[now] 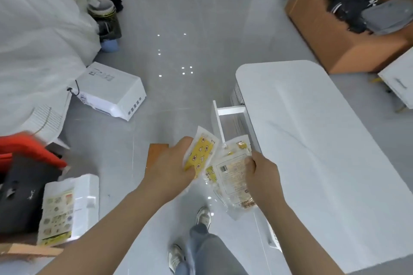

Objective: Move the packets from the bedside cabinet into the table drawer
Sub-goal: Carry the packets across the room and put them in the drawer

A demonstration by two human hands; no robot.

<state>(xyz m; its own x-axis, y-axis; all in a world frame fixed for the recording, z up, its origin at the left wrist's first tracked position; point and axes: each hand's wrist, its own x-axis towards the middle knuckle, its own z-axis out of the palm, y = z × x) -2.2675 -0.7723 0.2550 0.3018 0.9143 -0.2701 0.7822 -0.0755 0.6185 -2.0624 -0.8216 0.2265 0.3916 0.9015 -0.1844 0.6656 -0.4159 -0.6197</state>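
Both forearms are bare, with no sleeves in view. The legs wear grey-blue trousers, possibly jeans. The shoes are pale sneakers with darker panels.

A single wide-angle head view looks forward and steeply down from standing height, close over the left hand and right hand, with the white surface at right and the grey floor stretching ahead.

Table right, open drawer on its left side
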